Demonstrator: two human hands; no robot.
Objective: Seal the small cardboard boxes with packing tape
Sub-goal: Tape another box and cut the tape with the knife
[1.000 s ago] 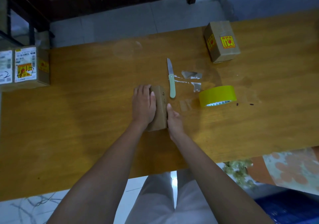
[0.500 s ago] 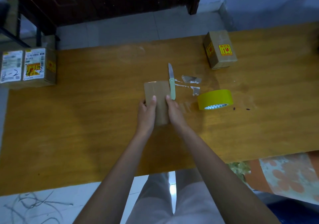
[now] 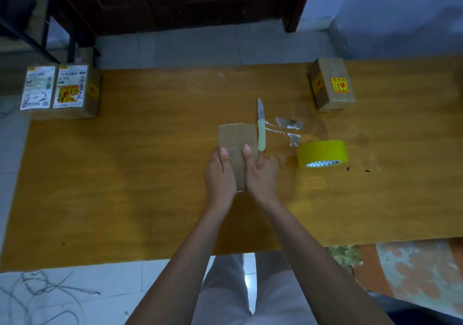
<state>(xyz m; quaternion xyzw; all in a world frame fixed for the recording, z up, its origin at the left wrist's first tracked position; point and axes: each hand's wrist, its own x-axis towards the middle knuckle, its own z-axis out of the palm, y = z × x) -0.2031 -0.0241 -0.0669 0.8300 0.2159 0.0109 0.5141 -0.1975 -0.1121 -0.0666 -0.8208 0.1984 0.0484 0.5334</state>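
both hands (image 3: 241,172) clamp one small box (image 3: 237,142) (closed; contents hidden) on table (image 3: 125,174).

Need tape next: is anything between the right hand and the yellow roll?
Nothing visible. The right hand grips the box; bare table lies between it and the tape roll. The knife lies farther back.

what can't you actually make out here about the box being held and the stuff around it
Head view only:
- Near end of the small box: covered by the left hand and right hand, so any tape there is hidden.
- Its underside: against the table.
- Labels on the two boxes at far left: print too small and dim to read.
- Red sticker on the far right box: too blurred.
- Tape roll: loose end not visible.
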